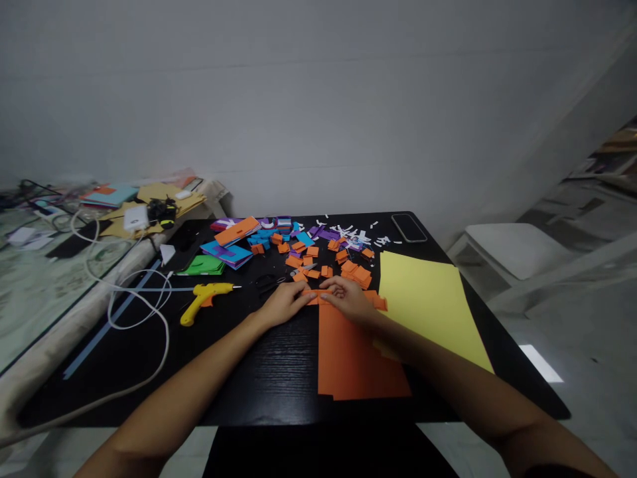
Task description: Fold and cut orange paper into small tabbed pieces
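Observation:
A small orange paper strip (313, 298) lies between my two hands at the middle of the table. My left hand (286, 302) presses its left end with the fingers closed together. At the other end, my right hand (348, 297) pinches the strip, its fingers curled. Beneath my right hand and wrist are orange paper sheets (358, 365). Several small folded orange paper pieces (312, 251) are scattered just beyond my hands. A pair of scissors (267, 282) rests beside my left hand, partly hidden, with its blades among the orange pieces.
Yellow sheets (428, 299) lie at the right, below a phone (409, 228). A yellow glue gun (206, 299) sits left, near a white cable (166, 332). Stacked coloured paper (226, 252) and white scraps (353, 234) are at the back. A white chair (512, 242) stands right.

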`<state>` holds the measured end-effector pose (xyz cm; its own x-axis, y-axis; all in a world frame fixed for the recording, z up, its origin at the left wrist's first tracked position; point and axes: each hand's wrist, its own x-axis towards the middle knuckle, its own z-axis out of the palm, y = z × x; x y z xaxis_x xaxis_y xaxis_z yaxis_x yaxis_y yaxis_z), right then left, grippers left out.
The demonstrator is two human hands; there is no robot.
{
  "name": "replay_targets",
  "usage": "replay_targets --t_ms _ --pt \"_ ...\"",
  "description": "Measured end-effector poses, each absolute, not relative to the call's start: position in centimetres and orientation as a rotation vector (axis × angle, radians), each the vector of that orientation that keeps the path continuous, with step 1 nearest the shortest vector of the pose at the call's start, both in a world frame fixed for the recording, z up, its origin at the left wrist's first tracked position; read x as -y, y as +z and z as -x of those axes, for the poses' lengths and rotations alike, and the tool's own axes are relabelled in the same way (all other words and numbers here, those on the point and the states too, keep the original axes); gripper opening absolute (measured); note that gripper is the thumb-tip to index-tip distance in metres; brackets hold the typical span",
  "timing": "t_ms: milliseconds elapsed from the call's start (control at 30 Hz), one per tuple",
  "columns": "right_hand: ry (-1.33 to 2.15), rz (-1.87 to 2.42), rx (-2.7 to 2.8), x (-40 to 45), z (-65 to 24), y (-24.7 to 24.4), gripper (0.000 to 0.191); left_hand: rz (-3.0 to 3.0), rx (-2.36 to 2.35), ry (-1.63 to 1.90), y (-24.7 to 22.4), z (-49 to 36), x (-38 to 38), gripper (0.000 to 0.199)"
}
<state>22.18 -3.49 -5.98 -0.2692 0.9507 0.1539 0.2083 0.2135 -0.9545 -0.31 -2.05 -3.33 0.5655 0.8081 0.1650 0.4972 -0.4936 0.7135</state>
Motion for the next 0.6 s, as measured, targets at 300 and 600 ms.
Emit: replay_targets --t_ms 300,600 --pt "1.126 1.11 1.61 3.39 -22.04 -6.43 0.024 -2.073 -1.062 0.654 -4.01 0.57 1.7 0.038" --pt "1.164 1.138 1.565 3.52 -21.97 -5.71 0.029 -2.041 -1.078 0.69 -3.72 0.3 1.87 0.037"
